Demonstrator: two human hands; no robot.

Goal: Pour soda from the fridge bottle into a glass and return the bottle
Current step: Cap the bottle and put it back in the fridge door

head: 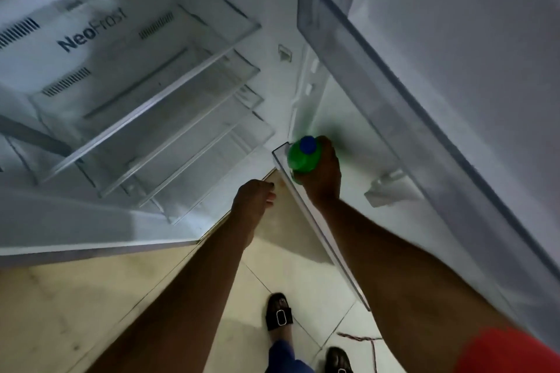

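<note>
Landmark: lower door bin (321,230), clear plastic, on the open fridge door.
Soda bottle (301,157): green, blue cap (308,144) on; it stands in the far end of the bin, by the hinge side.
Right hand (321,175): my fingers wrap the bottle's shoulder, pressed around it just under the cap.
Left hand (256,197): loosely curled, holding nothing, hanging just outside the bin's front wall.
Step, as I judge it: bottle either leaving or rejoining the bin; no glass is in view, so I cannot tell which.
Doing it well: keep the bottle upright, move it straight up or down past the bin rim, keep the grip low enough on the shoulder not to slip.
Upper door bin (378,48): overhangs the bottle; likely to catch the cap on a careless lift.
Glass shelves (145,106): left of the bin, bare.
Tiled floor (106,297): below the bin; my sandalled foot (279,312) on it.
</note>
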